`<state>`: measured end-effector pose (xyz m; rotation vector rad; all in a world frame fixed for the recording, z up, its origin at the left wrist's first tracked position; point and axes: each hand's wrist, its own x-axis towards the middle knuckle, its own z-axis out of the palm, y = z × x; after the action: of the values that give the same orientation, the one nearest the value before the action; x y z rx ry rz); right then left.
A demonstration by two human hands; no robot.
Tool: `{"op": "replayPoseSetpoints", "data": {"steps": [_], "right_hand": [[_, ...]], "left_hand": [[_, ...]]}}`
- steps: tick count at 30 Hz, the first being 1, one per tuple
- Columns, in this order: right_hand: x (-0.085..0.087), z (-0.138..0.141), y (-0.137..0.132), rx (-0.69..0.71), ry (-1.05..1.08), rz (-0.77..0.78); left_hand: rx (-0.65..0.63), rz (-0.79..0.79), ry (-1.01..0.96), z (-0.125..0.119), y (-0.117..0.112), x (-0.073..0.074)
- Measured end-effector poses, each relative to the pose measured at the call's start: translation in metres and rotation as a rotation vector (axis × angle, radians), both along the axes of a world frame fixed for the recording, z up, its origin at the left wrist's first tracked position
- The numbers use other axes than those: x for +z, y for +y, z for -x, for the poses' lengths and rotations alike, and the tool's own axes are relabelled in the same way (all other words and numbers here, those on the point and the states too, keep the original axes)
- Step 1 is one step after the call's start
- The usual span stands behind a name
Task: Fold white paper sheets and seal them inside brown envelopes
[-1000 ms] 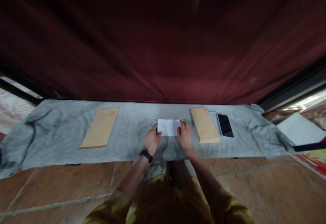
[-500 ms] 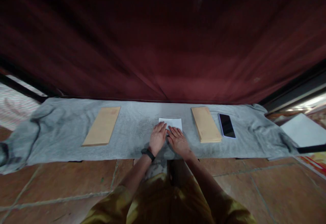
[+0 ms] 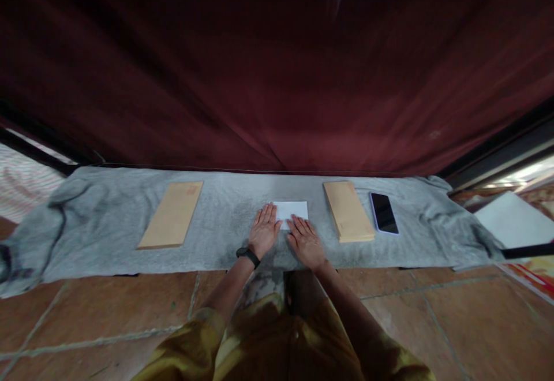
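Note:
A small white sheet of paper (image 3: 292, 209) lies flat on the grey cloth (image 3: 229, 219), between and under my hands. My left hand (image 3: 263, 232), with a dark band on its wrist, rests flat over the paper's left edge, fingers stretched forward. Over the near right part of the sheet, my right hand (image 3: 306, 241) lies flat with its fingers slightly spread. Both hands hold nothing. The parts of the paper beneath my fingers and palms are hidden; I cannot tell whether it is folded.
To the left lies a stack of brown envelopes (image 3: 173, 213). Another brown envelope stack (image 3: 350, 210) is on the right, with a phone (image 3: 384, 213) beside it. A dark red curtain (image 3: 277, 81) hangs along the far edge. Tiled floor (image 3: 130, 306) shows in front.
My hands have moved apart and slightly toward me, my left hand shifting left. More of the white paper shows between them.

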<state>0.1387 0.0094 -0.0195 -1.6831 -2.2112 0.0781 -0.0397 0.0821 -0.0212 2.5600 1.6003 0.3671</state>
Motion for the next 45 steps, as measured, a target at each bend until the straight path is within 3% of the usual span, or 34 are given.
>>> {"op": "replayPoseSetpoints", "data": {"steps": [10, 13, 18, 22, 41, 45], "right_hand": [[-0.005, -0.022, -0.019, -0.093, 0.008, 0.002], [-0.002, -0.019, -0.02, -0.108, 0.013, -0.005], [0.003, 0.003, -0.015, 0.016, 0.024, -0.003], [0.004, 0.013, -0.013, 0.02, 0.03, 0.007], [-0.004, -0.01, -0.031, -0.07, 0.001, -0.039], [-0.005, -0.01, -0.031, -0.07, -0.008, -0.062]], "left_hand": [[-0.01, 0.03, -0.001, 0.0, -0.002, 0.008], [-0.009, 0.026, 0.006, 0.0, -0.002, 0.007], [-0.013, 0.015, 0.015, 0.0, -0.002, 0.006], [-0.014, 0.018, 0.024, 0.0, -0.003, 0.006], [0.108, 0.022, -0.033, 0.019, -0.016, 0.014], [-0.024, -0.004, -0.133, 0.016, -0.035, 0.014]]}}
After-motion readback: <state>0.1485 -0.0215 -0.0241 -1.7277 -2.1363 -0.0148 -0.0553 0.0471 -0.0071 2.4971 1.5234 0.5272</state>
